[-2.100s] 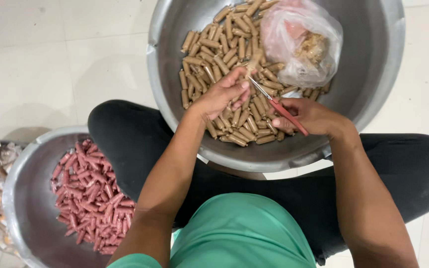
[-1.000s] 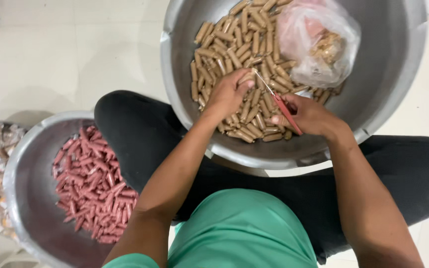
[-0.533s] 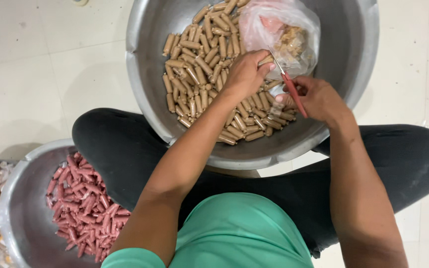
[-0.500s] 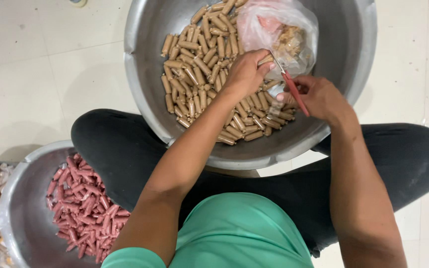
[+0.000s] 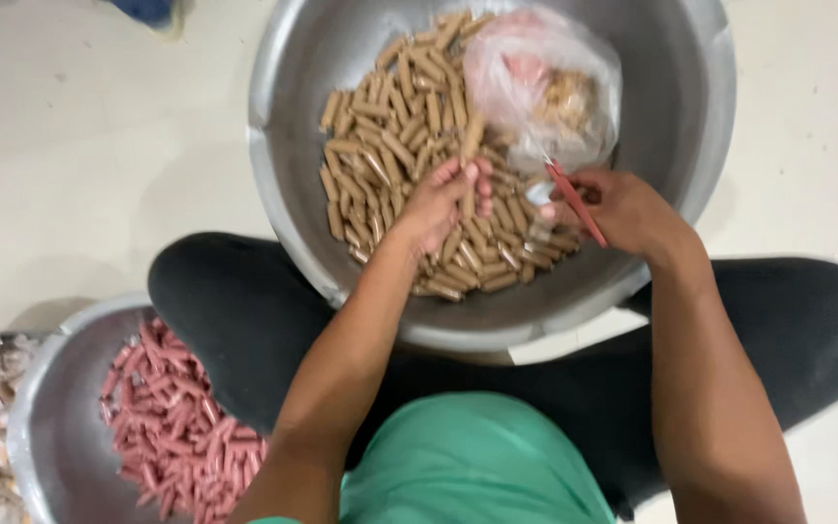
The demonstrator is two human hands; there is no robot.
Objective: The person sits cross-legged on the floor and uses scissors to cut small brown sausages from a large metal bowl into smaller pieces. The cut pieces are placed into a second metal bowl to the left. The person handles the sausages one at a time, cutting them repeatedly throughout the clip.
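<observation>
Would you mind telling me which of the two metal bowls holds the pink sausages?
The smaller metal bowl at lower left, beside the person's knee, holds the pink sausages; the large bowl in front holds tan ones.

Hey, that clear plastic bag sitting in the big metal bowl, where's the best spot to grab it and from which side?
Probably the plastic bag is best pinched at its loose crumpled upper film, coming from above: it slumps softly against the bowl wall, and the right hand crowds its near edge.
</observation>
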